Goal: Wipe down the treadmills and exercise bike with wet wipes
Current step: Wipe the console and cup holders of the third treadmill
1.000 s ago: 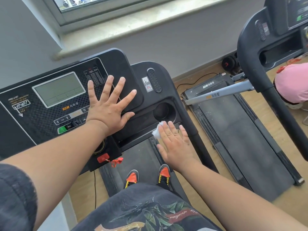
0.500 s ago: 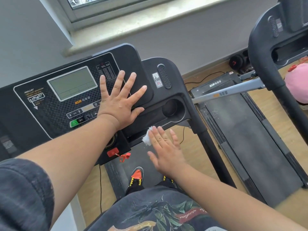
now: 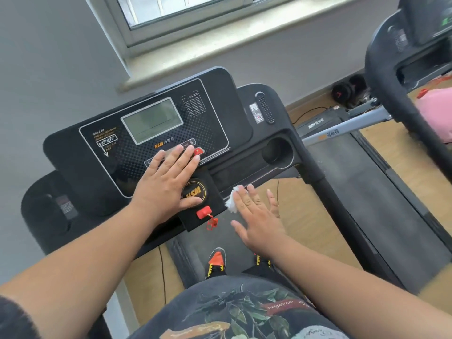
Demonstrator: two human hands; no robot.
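The left hand (image 3: 168,184) lies flat on the treadmill console (image 3: 137,152), fingers straight and close together across the button row below the display (image 3: 152,119). The right hand (image 3: 259,216) is flat too, fingers straight and slightly spread, pressing a crumpled white wet wipe (image 3: 232,199) against the console's lower right edge, just beside the red safety key (image 3: 203,212).

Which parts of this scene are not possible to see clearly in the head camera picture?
- Wet wipe: mostly hidden under the right hand.
- Console buttons: covered by the left hand.
- Chart text on the console: too small to read.
- Second treadmill: blurred, cut by the right edge.
- Pink thing: cut by the right edge, cannot be identified.
- Right shoe: mostly hidden by the right arm.
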